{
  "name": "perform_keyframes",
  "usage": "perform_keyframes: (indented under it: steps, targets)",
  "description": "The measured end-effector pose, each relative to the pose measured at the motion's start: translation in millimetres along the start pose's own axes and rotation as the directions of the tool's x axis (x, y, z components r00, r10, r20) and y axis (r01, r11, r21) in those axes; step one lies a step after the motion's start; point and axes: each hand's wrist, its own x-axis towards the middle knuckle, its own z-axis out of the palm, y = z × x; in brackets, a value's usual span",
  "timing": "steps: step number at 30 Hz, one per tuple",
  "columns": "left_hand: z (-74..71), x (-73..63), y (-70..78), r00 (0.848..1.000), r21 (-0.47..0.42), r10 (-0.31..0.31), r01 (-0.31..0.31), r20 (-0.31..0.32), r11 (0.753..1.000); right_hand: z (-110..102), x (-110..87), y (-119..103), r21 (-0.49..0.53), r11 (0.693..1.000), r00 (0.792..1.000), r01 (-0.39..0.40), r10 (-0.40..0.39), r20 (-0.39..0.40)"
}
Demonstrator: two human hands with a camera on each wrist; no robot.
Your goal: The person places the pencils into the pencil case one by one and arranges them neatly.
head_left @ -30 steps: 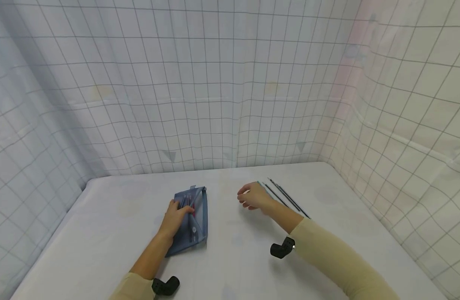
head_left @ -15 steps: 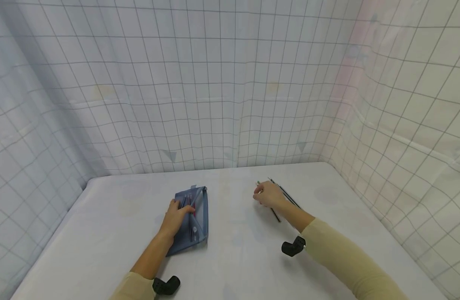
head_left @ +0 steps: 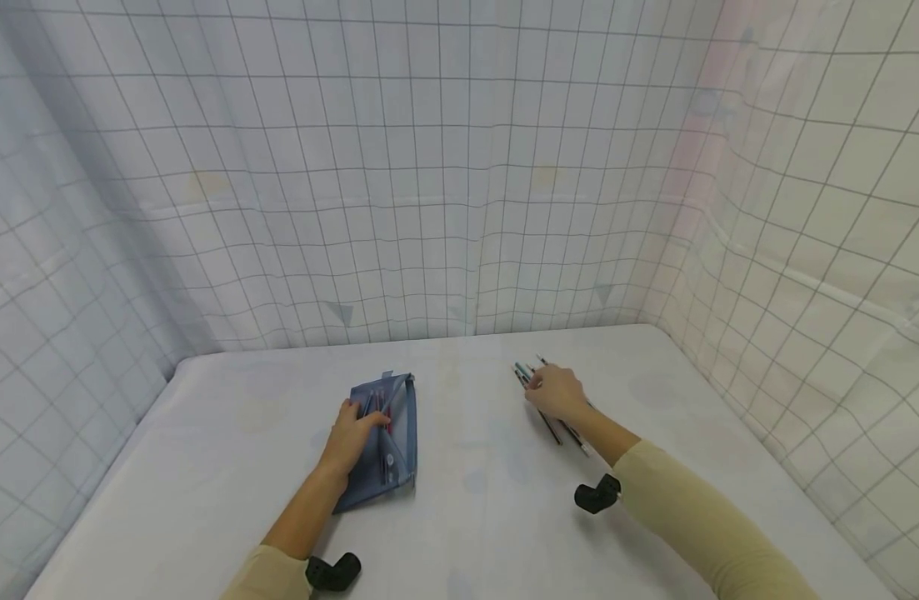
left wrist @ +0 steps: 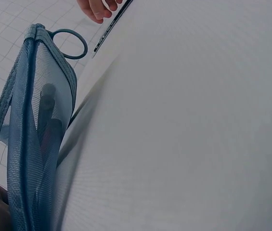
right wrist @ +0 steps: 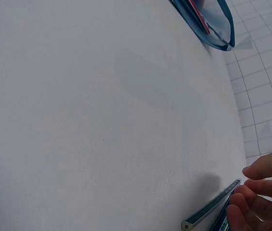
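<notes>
My left hand (head_left: pixel 347 442) grips a blue mesh pencil pouch (head_left: pixel 365 487) left of centre, its thumb over the front near the gaping opening. Several pens or pencils show inside, one of them a red pen (right wrist: pixel 200 19) in the right wrist view. To the right, my right hand (head_left: pixel 558 393) hovers low over several slender pencils (head_left: pixel 551 429) lying side by side on the table. In the right wrist view its thumb and loosely bent fingers (right wrist: pixel 265 207) are apart, close beside a grey pencil (right wrist: pixel 210 207). Whether they touch it I cannot tell.
The white table (head_left: pixel 459 517) runs back to a hanging white grid-patterned curtain (head_left: pixel 444 208), which also closes off both sides. A loop (left wrist: pixel 73 44) sticks out from the pouch's end in the left wrist view. Each wrist carries a black camera (head_left: pixel 597 494).
My right hand has shifted to the right across the pencils, uncovering those on the left side. The left hand and the pouch stay practically where they were.
</notes>
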Motion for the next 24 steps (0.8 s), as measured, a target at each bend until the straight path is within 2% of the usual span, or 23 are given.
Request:
perform_keyframes:
  steps: [4, 11, 16, 24]
  targets:
    - [0.3, -0.6, 0.1, 1.0, -0.003, 0.005, -0.005, 0.001, 1.0, 2, 1.0, 8, 0.001, 1.0, 1.0, -0.011, 0.011, 0.006]
    - [0.5, -0.3, -0.7, 1.0, 0.0, 0.003, -0.003, -0.003, 1.0, 7, -0.1, 13, -0.045, 0.998, 0.999, 0.053, -0.053, -0.007]
    - [0.4, 0.0, -1.2, 1.0, -0.004, 0.002, -0.002, -0.004, 1.0, 12, 2.2, 11, -0.083, 0.996, 1.0, 0.021, -0.021, -0.002]
    - [0.1, -1.2, -1.2, 1.0, -0.004, -0.004, 0.004, -0.002, 1.0, 13, 3.3, 12, -0.018, 1.0, 1.0, -0.022, 0.021, -0.013]
